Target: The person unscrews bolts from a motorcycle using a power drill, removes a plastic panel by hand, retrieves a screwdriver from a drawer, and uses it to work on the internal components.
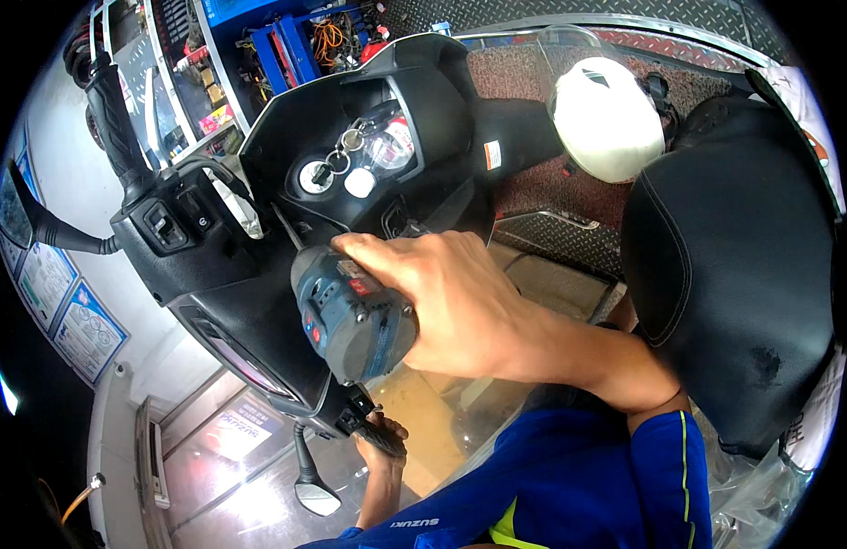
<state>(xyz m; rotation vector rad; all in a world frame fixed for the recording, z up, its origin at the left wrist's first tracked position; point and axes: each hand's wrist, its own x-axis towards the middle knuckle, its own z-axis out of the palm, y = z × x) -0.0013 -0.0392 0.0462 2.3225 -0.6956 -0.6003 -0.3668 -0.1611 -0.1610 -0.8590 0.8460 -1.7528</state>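
My right hand (pixel 460 293) is wrapped round a dark blue cordless drill (pixel 355 316), reaching in from the lower right. The drill's long thin bit (pixel 287 225) points up and left at the black inner panel of a scooter, below the ignition lock. I cannot tell whether its tip touches a screw. Lower down, my left hand (pixel 385 434) is closed round the scooter's near handlebar grip (pixel 379 439). A key (pixel 315 177) sits in the ignition lock, with rings and a white fob (pixel 360 182) hanging from it. The panel's open pocket (pixel 396 137) holds a clear bottle.
The black seat (pixel 730 247) fills the right side, with a white helmet (pixel 606 119) beyond it. Mirrors (pixel 316 499) and the far handlebar grip (pixel 112 119) stick out at the left. Shelves with tools and a blue rack (pixel 281 55) stand at the back.
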